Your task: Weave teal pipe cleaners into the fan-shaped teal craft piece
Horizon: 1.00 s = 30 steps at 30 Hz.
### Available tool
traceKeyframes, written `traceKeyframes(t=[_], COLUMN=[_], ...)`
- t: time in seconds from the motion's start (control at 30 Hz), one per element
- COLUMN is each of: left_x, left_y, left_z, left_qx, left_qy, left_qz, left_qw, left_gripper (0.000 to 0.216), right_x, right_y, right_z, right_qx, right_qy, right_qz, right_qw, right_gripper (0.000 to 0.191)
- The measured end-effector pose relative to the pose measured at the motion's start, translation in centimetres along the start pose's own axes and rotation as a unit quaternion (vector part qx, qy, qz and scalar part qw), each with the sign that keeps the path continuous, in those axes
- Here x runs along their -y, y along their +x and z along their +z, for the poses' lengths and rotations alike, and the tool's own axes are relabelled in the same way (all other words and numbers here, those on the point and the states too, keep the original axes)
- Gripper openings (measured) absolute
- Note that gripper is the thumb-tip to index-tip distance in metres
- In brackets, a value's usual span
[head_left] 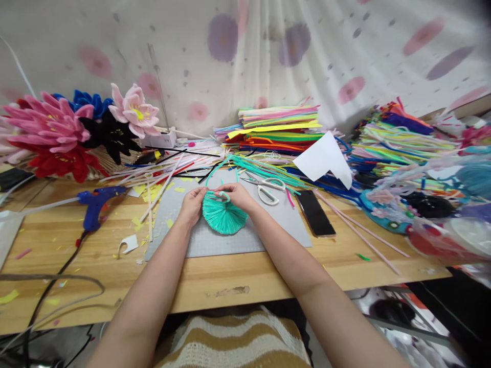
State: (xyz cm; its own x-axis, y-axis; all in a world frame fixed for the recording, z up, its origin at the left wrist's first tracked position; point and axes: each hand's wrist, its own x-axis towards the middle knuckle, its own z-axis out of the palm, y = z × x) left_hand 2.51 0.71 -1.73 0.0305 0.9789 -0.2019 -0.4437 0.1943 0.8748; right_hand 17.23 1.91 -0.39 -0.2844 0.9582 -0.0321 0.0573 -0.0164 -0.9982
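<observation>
A flowered curtain (245,71) hangs behind the wooden table (218,273).

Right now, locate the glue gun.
At the head view's left, the glue gun lies on the table, left of the grey mat, near the red flower.

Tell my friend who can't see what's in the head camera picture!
A person's left hand and right hand hold a rounded turquoise pipe-cleaner piece over a gray mat. Scissors and a smartphone lie right, a blue glue gun left; fuzzy flowers and pipe-cleaner bundles sit behind.
</observation>
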Motion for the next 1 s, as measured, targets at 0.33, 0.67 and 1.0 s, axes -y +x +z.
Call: traceKeyframes(t=[0.33, 0.67, 1.0], left_x=[0.1, 0.3, -0.1], left_y=[0.2, 0.3, 0.4], left_z=[0.1, -0.1, 0.0], left_qx=[-0.067, -0.137, -0.141], left_qy=[0.073, 0.129, 0.044], left_qz=[0.06, 0.081, 0.068], left_qw=[0.993, 0.979, 0.987], left_gripper=[0.039, 0.033, 0.022], right_x=[0.3, -0.7, -1.2], right_y=[-0.9, -1.0, -1.4], right_z=[-0.9, 0.5, 1.1], right_qx=[0.027, -0.027, -0.051], right_qy=[-0.138, -0.283, -0.314], right_qz=[0.008, -0.074, -0.067], right_qw=[0.99, 0.956, 0.946], right_gripper=[0.02, 0.02, 0.022])
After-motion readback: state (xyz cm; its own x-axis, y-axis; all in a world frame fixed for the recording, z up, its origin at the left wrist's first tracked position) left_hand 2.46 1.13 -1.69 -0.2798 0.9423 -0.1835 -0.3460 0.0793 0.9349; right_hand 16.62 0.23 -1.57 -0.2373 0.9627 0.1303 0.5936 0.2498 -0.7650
